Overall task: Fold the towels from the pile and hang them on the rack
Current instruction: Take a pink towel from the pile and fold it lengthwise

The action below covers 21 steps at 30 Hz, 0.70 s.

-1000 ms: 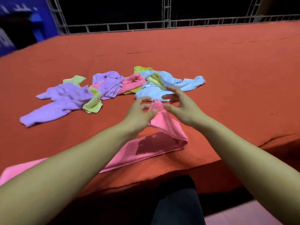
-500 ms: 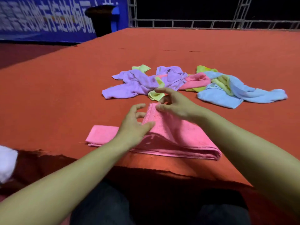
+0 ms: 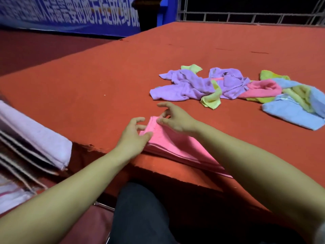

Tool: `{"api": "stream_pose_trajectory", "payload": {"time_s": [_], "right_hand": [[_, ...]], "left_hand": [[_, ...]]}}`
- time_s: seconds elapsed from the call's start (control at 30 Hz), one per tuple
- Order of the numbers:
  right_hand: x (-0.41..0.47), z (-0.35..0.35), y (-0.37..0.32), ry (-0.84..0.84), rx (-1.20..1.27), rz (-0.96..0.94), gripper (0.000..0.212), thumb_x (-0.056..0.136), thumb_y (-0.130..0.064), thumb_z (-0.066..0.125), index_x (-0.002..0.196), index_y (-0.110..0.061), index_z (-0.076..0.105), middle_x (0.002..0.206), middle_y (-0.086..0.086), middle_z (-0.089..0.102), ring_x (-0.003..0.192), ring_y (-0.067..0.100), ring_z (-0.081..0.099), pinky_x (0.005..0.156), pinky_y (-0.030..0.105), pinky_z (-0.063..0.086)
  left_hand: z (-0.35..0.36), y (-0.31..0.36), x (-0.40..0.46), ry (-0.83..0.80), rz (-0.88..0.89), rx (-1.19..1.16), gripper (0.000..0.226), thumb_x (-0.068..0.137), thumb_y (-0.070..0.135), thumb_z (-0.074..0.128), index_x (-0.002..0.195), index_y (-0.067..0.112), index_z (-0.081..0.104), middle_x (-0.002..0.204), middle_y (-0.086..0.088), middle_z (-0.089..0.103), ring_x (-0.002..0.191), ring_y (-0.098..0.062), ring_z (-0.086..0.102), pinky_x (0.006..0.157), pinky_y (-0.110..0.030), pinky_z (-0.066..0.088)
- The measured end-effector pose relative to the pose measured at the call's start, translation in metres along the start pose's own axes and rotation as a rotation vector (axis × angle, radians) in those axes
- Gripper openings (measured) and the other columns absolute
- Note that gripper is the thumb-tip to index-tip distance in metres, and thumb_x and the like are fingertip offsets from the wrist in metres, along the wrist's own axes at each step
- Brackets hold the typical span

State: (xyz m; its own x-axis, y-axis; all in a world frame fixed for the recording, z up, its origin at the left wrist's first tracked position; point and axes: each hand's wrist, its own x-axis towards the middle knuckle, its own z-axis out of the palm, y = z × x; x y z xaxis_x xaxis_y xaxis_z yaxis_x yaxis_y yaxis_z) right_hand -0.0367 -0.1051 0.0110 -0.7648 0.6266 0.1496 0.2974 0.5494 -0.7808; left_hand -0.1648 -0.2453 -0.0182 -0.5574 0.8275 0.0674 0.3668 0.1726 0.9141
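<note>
Fingers [image 3: 140,127] of the left hand [image 3: 133,136] are lying loosely spread on the folded pink towel [image 3: 175,147], while the right hand [image 3: 175,118] is pinching its far corner at the table [image 3: 105,85] edge. One loose pile [image 3: 237,88] is lying beyond; a rack [image 3: 21,161] with a white towel [image 3: 40,138] is standing left.

An event or exhibition stage

A red-carpeted platform [image 3: 123,71] serves as the counter, with a blue printed banner [image 3: 70,14] and metal truss railing [image 3: 246,16] behind, against darkness.
</note>
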Motion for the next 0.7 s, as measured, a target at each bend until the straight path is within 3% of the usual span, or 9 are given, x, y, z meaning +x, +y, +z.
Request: {"api": "stream_pose_trajectory", "payload": {"time_s": [0.17, 0.23, 0.3, 0.4, 0.53, 0.7], "right_hand": [[0.015, 0.026, 0.01, -0.026, -0.122, 0.022, 0.058, 0.089, -0.021, 0.07, 0.14, -0.012, 0.044, 0.097, 0.002, 0.067, 0.083, 0.012, 0.059, 0.079, 0.019, 0.041], [0.012, 0.033, 0.013, -0.021, -0.187, 0.058, 0.057, 0.089, -0.022, 0.069, 0.139, -0.011, 0.045, 0.1, 0.0, 0.066, 0.088, 0.016, 0.06, 0.081, 0.02, 0.04], [0.004, 0.034, 0.016, 0.02, -0.235, 0.068, 0.057, 0.088, -0.023, 0.069, 0.139, -0.012, 0.046, 0.106, 0.001, 0.067, 0.094, 0.02, 0.062, 0.082, 0.023, 0.04], [-0.016, 0.021, 0.018, 0.104, -0.294, 0.037, 0.055, 0.087, -0.021, 0.068, 0.138, -0.015, 0.047, 0.112, 0.001, 0.066, 0.095, 0.021, 0.061, 0.082, 0.025, 0.04], [-0.064, -0.013, 0.022, 0.176, -0.394, 0.062, 0.048, 0.086, -0.016, 0.062, 0.133, -0.018, 0.053, 0.114, 0.0, 0.066, 0.099, 0.021, 0.059, 0.088, 0.028, 0.041], [-0.127, -0.042, 0.032, 0.135, -0.682, 0.227, 0.047, 0.092, -0.032, 0.052, 0.138, -0.022, 0.048, 0.127, 0.005, 0.059, 0.113, 0.033, 0.054, 0.094, 0.045, 0.045]], "left_hand": [[-0.006, -0.018, 0.007, -0.018, -0.064, 0.049, 0.047, 0.084, 0.011, 0.073, 0.121, 0.028, 0.049, 0.106, 0.0, 0.066, 0.081, -0.019, 0.067, 0.079, -0.046, 0.058], [-0.005, -0.021, 0.01, -0.003, -0.048, 0.189, 0.048, 0.084, 0.017, 0.073, 0.125, 0.025, 0.05, 0.106, 0.007, 0.066, 0.091, -0.018, 0.064, 0.088, -0.04, 0.053], [-0.004, -0.018, 0.008, 0.061, 0.024, 0.419, 0.047, 0.085, 0.025, 0.068, 0.128, 0.026, 0.05, 0.11, 0.016, 0.061, 0.107, -0.016, 0.054, 0.094, -0.035, 0.045], [0.0, -0.011, 0.003, 0.129, 0.215, 0.53, 0.037, 0.089, 0.019, 0.058, 0.126, 0.023, 0.054, 0.121, 0.007, 0.059, 0.113, -0.022, 0.047, 0.097, -0.036, 0.039], [0.025, -0.003, 0.006, -0.083, 0.553, 0.565, 0.031, 0.089, 0.02, 0.05, 0.118, 0.023, 0.062, 0.122, 0.007, 0.062, 0.113, -0.021, 0.052, 0.1, -0.034, 0.04], [0.067, 0.019, 0.005, -0.396, 0.7, 0.621, 0.046, 0.091, 0.039, 0.039, 0.131, 0.025, 0.058, 0.136, 0.006, 0.057, 0.128, -0.017, 0.049, 0.11, -0.033, 0.037]]}}
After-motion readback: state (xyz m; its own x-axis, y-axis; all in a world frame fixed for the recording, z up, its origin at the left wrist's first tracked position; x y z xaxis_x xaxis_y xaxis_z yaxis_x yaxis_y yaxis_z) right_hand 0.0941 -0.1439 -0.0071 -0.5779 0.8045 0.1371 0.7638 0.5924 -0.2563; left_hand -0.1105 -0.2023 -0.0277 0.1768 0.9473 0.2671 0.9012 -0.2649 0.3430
